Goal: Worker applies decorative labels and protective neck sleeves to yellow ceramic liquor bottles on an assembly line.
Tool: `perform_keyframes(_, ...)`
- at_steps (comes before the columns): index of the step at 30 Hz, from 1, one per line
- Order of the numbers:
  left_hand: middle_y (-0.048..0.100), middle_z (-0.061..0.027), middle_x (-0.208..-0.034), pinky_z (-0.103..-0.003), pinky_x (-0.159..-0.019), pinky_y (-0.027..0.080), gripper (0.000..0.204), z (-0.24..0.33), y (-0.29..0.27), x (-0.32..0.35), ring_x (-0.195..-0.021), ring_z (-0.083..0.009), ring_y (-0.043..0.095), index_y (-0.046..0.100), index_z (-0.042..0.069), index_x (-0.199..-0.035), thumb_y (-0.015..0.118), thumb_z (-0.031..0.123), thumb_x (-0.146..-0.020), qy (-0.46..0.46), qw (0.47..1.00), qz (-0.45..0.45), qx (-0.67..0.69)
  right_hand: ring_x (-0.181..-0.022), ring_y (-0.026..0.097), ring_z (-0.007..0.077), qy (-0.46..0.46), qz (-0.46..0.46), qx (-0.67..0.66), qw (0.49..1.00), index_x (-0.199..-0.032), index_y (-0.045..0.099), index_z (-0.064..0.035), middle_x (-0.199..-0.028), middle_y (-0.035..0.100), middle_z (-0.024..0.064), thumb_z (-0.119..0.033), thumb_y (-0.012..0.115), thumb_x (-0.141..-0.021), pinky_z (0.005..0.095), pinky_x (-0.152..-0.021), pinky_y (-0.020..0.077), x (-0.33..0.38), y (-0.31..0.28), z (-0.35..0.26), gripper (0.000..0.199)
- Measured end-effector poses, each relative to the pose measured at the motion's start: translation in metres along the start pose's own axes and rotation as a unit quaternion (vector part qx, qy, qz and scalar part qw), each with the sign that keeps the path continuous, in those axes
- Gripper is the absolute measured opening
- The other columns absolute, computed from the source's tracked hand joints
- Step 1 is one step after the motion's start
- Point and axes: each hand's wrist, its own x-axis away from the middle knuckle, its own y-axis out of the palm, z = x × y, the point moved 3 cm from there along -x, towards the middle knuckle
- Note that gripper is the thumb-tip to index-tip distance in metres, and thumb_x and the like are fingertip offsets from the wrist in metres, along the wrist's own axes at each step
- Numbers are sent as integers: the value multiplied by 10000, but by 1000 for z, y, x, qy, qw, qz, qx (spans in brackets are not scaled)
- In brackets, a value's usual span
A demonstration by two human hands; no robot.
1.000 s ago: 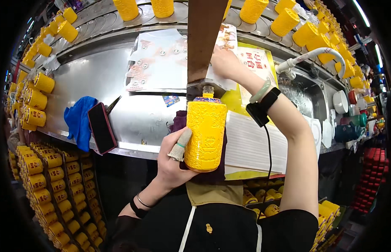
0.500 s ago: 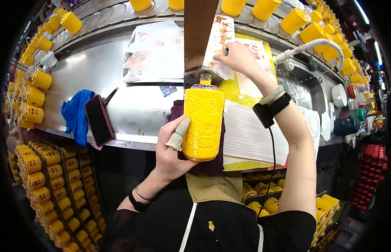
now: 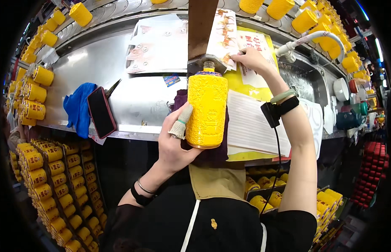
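Observation:
My left hand [image 3: 175, 138] is wrapped round a yellow embossed bottle [image 3: 207, 111], which stands upright in the view with its clear glass neck at the top. One finger wears a pale cloth finger cover [image 3: 181, 122]. A blue patterned band circles the bottle's shoulder. Farther off and to the right, my right hand [image 3: 256, 61] has its thumb and forefinger pinched together at the lower right corner of a white sheet [image 3: 224, 35] printed with orange-brown figures. Beneath that hand lies another sheet with red print [image 3: 253, 77], on a yellow sheet [image 3: 270, 46].
A steel sink [image 3: 304, 77] with a white tap hose [image 3: 307, 42] is at the right. On the steel bench lie a blue cloth [image 3: 79, 109], a phone [image 3: 102, 113] and white printed sheets [image 3: 157, 50]. Yellow containers [image 3: 81, 14] line the conveyor; a brown post [image 3: 199, 29] rises behind the bottle.
My right hand has moved right and nearer, from over the figured sheet to its lower right corner. My left hand keeps its hold on the bottle; the whole view has shifted slightly.

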Motion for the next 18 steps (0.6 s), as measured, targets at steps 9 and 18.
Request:
perform_keyframes(9, 560, -224, -1429, -427, -1071, 498, 876, 3, 2, 0, -1272, -378, 595, 524, -53, -1435, 924, 75, -667, 1, 1000, 12, 13, -936, 716, 387, -94, 222, 216, 946, -953, 747, -12, -977, 735, 218, -333, 679, -888, 483, -846, 557, 73, -26, -35, 335)
perform_keyframes(18, 354, -249, -1574, -456, -1224, 311, 1344, -6, -2, -2, -1474, -373, 376, 277, -71, -1563, 1027, 385, -545, -87, 985, -74, 132, -694, 461, 51, -192, 157, -317, 915, -871, 623, 12, -745, 567, -19, -110, 684, -968, 235, -631, 386, 230, 0, -112, 167)
